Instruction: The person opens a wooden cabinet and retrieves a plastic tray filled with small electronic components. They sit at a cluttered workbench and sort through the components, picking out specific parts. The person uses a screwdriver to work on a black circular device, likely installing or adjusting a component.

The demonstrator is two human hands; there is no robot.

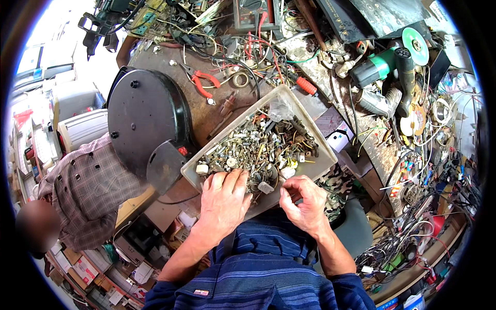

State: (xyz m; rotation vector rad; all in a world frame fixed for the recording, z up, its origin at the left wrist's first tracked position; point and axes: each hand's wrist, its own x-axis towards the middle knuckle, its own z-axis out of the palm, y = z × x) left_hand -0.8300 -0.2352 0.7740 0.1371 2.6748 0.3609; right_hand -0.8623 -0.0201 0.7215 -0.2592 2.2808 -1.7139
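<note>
A pale plastic tray (330,155) stands tilted at the table's near edge, in front of my body. It holds a heap of mixed screws and small metal parts (253,147), with a crumpled clear plastic bag (280,109) in its far corner. My left hand (222,202) rests over the near left part of the heap, fingers stretched out and their tips among the parts. Above the tray's near right rim is my right hand (306,205), its thumb and fingers pinched together. Whatever they hold, if anything, is too small to make out.
Left of the tray stands a round black appliance (142,119). Beyond it lie red-handled pliers (202,81) and a multimeter (254,13) among tangled wires. A green angle grinder (380,66) lies at the far right, above heaped cables (398,243). A person in a checked jacket (93,181) is at the left.
</note>
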